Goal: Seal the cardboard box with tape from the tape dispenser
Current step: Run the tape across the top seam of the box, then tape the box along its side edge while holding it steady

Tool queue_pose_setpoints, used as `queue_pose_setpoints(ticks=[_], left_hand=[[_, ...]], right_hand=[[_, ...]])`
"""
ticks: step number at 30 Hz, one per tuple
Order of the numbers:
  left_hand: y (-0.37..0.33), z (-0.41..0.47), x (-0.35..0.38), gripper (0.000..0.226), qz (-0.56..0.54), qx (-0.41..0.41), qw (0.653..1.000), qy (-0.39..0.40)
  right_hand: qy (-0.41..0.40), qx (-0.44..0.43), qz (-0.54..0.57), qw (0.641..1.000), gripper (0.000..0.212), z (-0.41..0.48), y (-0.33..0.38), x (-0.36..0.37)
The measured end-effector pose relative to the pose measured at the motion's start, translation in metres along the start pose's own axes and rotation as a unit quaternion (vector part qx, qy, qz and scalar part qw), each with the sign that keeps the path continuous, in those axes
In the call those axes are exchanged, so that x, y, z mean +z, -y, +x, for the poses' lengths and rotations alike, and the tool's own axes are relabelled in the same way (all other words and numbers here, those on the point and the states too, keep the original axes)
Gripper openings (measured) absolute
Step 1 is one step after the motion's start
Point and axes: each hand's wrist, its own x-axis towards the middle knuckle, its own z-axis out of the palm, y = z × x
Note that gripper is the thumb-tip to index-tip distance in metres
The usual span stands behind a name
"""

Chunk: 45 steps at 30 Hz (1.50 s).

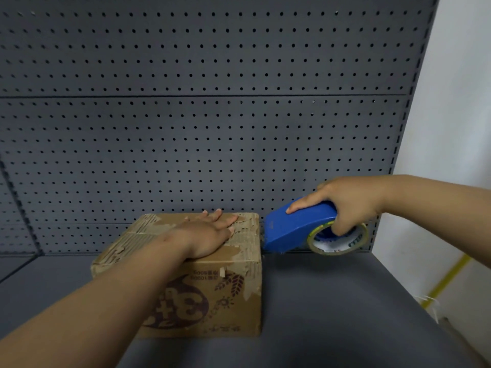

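A worn brown cardboard box (228, 293) with dark printing and torn paper patches stands on the grey shelf, its flaps closed. My left hand (210, 233) lies flat on the box's top, fingers spread toward the far right corner. My right hand (348, 205) grips a blue tape dispenser (292, 227) just right of the box, fingers through its clear tape roll (338, 241) and index finger along the top. The dispenser's front end sits close to the box's upper right edge; I cannot tell whether it touches.
The grey shelf surface (332, 301) stretches to the right and front of the box. A grey pegboard panel (212, 115) rises behind it. Beyond the shelf's right edge are a white wall and a floor with a yellow line (446, 280).
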Motion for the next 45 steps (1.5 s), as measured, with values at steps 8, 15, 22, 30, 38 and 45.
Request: queue_pose_setpoints(ticks=[8, 15, 22, 30, 38, 45], left_hand=[[0.001, 0.004, 0.000, 0.053, -0.002, -0.005, 1.000, -0.004], [-0.013, -0.004, -0.007, 0.059, 0.022, 0.030, 0.998, -0.047], [-0.035, 0.000, -0.006, 0.047, 0.051, 0.274, 0.959, -0.060], [-0.039, -0.001, -0.001, 0.056, -0.004, 0.283, 0.958, -0.052], [0.019, -0.006, -0.073, 0.073, -0.698, 0.010, 0.703, -0.134], [0.081, -0.034, -0.133, 0.033, -0.747, 0.084, 0.657, -0.055]], right_hand=[[-0.130, 0.074, -0.117, 0.982, 0.066, -0.017, -0.034, 0.037], [-0.303, 0.117, -0.002, 0.946, 0.075, -0.008, -0.048, 0.025], [-0.338, 0.124, 0.049, 0.932, 0.075, -0.004, -0.039, 0.022], [-0.394, 0.107, 0.084, 0.909, 0.079, 0.002, -0.006, 0.013], [-0.507, 0.028, 0.120, 0.853, 0.077, 0.030, 0.074, 0.000], [-0.540, 0.016, 0.105, 0.835, 0.084, 0.075, 0.154, 0.001]])
